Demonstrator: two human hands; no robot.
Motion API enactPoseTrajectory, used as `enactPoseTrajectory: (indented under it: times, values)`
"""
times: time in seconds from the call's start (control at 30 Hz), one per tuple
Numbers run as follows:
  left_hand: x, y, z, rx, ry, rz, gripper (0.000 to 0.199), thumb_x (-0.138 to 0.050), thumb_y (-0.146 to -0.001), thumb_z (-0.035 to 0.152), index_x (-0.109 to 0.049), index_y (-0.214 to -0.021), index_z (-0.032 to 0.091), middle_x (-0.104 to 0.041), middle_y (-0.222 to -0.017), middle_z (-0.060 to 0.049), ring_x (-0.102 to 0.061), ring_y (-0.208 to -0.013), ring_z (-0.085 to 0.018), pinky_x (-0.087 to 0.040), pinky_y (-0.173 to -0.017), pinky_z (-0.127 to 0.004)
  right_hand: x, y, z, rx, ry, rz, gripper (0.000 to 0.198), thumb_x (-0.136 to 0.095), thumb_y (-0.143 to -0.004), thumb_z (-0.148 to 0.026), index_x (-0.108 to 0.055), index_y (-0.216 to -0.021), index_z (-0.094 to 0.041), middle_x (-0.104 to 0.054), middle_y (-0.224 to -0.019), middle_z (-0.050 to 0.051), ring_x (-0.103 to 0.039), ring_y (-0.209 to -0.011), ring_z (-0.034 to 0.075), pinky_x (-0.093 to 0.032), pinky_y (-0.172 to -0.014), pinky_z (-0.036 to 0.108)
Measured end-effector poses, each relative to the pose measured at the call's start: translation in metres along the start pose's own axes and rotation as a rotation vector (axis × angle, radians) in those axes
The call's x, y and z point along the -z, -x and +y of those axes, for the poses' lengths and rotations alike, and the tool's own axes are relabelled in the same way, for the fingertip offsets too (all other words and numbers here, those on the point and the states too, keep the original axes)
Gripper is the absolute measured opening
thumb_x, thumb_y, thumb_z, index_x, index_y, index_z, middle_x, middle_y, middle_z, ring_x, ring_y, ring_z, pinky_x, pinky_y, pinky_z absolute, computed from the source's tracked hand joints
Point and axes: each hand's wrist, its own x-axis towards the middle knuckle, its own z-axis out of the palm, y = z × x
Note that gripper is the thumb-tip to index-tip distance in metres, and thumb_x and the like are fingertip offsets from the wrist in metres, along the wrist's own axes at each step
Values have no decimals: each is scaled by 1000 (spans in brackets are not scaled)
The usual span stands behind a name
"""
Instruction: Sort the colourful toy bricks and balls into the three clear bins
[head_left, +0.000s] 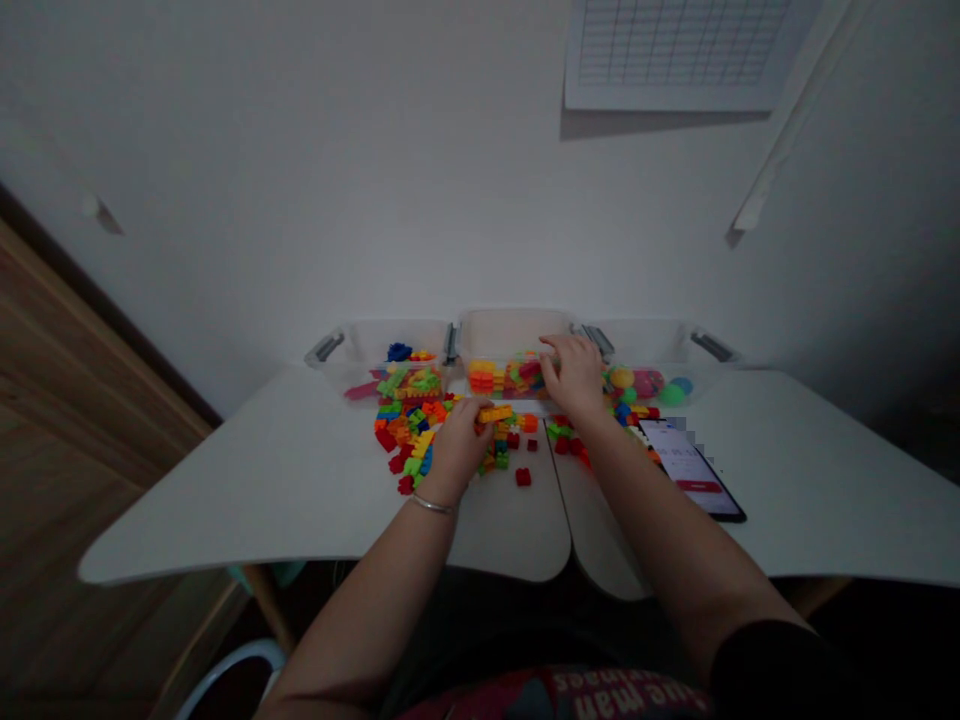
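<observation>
My left hand [463, 447] is closed on a yellow-orange toy brick [495, 413], held between thumb and fingers just above the loose pile. Red, green, yellow and blue bricks [412, 440] lie spread under and around that hand. My right hand [576, 372] reaches over the right end of the middle clear bin [514, 335]. Its thumb and forefinger are apart, and the other fingers are partly hidden. Near its fingertips a dark pink piece [530, 368] lies among the coloured bricks in the bin. A single red brick [523, 477] sits on the table in front of the pile.
On the left, a clear bin [397, 335] holds mixed pieces. The right clear bin [645, 340] contains colourful balls. A phone [694, 470] with a lit screen lies beside my right forearm. The white table [300, 480] has a seam down its middle, and a wall stands behind.
</observation>
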Motion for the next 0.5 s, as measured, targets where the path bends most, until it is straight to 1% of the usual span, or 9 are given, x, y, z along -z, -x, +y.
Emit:
enactPoseTrajectory:
  times: [0.03, 0.07, 0.13, 0.23, 0.3, 0.37, 0.43, 0.5]
  values:
    - [-1, 0, -1, -2, 2, 8, 29, -58, -79, 12, -60, -107, 20, -64, -111, -8, -61, -105, -23, -51, -92, -39, -2, 9, -3, 24, -50, 49, 33, -45, -89, -29, -64, -114, -19, -66, -118, 10, -51, -117, 27, -33, -105, 46]
    - [-2, 0, -1, -1, 4, 15, 30, -59, -79, 12, -60, -108, 20, -64, -111, -8, -61, -105, -23, -51, -92, -39, -4, 18, -7, 49, -104, 70, 31, -46, -88, -28, -63, -113, -20, -65, -120, 9, -50, -118, 27, -32, -107, 47]
    - [-4, 0, -3, -2, 14, 30, 31, -60, -79, 13, -59, -110, 20, -65, -111, -8, -62, -103, -23, -52, -90, -39, -9, 38, -18, 87, -216, 65, 31, -46, -87, -26, -61, -113, -21, -64, -120, 10, -51, -119, 25, -32, -108, 48]
    - [-7, -1, -5, -38, 52, 51, 32, -59, -79, 12, -59, -110, 19, -66, -109, -8, -62, -101, -21, -53, -90, -36, -19, 60, -35, 71, -358, 28, 35, -46, -86, -27, -55, -119, -19, -59, -123, 13, -51, -120, 25, -37, -106, 47]
    - [-8, -2, -6, -82, 86, 60, 31, -59, -79, 12, -59, -109, 19, -66, -108, -7, -62, -101, -19, -53, -89, -35, -24, 68, -40, 30, -433, -4, 37, -47, -85, -27, -53, -120, -18, -57, -124, 15, -49, -122, 25, -38, -106, 47]
    - [-9, -3, -5, -117, 116, 67, 30, -59, -79, 11, -59, -108, 19, -65, -108, -7, -62, -102, -19, -53, -90, -35, -29, 73, -40, -41, -496, -28, 37, -48, -84, -29, -53, -118, -16, -57, -122, 16, -50, -120, 26, -39, -105, 46]
    - [-8, -4, -4, -139, 137, 70, 28, -59, -78, 10, -59, -105, 19, -65, -108, -7, -61, -101, -19, -52, -91, -35, -32, 75, -35, -134, -552, -70, 35, -46, -86, -33, -54, -115, -16, -59, -118, 16, -53, -116, 25, -42, -103, 45]
    - [-7, -3, -2, -149, 154, 72, 28, -58, -78, 10, -59, -105, 19, -65, -106, -6, -61, -97, -18, -52, -89, -34, -33, 76, -30, -218, -611, -126, 34, -40, -89, -37, -55, -114, -18, -61, -116, 14, -57, -112, 24, -45, -99, 44]
